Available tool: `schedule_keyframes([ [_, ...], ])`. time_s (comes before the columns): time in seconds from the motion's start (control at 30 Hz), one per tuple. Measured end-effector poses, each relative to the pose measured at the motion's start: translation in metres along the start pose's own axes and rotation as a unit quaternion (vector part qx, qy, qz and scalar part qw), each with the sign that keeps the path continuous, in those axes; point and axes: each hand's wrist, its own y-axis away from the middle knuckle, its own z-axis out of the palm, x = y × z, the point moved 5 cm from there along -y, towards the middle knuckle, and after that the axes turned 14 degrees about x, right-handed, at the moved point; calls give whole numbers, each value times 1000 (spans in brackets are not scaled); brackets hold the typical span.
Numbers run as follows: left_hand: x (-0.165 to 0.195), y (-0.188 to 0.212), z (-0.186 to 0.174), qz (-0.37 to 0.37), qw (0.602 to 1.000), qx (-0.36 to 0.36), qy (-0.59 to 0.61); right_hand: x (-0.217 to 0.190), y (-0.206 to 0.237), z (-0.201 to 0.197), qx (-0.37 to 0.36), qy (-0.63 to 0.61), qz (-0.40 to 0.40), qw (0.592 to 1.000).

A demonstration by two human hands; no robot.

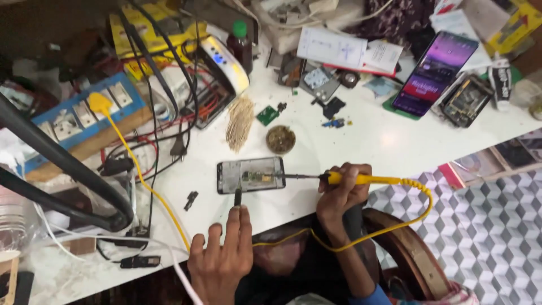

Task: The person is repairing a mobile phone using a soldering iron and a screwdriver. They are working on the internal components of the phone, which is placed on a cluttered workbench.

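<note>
left hand [221, 257] — fingers pinching a small dark tool [237, 196], tip at opened phone's [250, 174] near edge. right hand [340, 189] — clenched on yellow soldering iron [361, 179], lying along the phone's long axis, tip on its board.

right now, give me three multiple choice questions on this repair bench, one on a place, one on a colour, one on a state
1. Where does the soldering iron tip rest?
A. on the opened phone
B. in the round tin
C. on the power strip

2. What colour is the iron's handle and cord?
A. red
B. yellow
C. green

3. What state is the phone leaning at upper right in?
A. screen lit
B. screen dark
C. back removed

Answers:
1 A, the tip meets the board inside the opened phone, held by the right hand.
2 B, handle and coiled cord show yellow.
3 A, its display glows purple.
</note>
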Motion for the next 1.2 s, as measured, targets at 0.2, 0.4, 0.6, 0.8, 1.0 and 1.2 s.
schedule_keyframes([
  [0.2, -1, -11, 34, -27, 998, -28, -40, 18, -3, -6, 36, -55, 67, 996],
  [0.4, 0, -32, 63, -111, 992, -38, -39, 14, -10, -8, 16, -63, 45, 997],
  [0.6, 3, -31, 80, -186, 970, -151, -27, 18, -11, -8, 26, -77, 70, 994],
  [0.8, 13, -18, 93, -208, 946, -247, -27, 18, -11, -11, 5, -82, 55, 995],
  [1.0, 21, -16, 80, -198, 952, -232, -38, 19, -14, -9, 0, -91, 70, 993],
  [1.2, 16, -28, 44, -209, 947, -244, -19, 12, -14, -11, 3, -60, 43, 997],
])
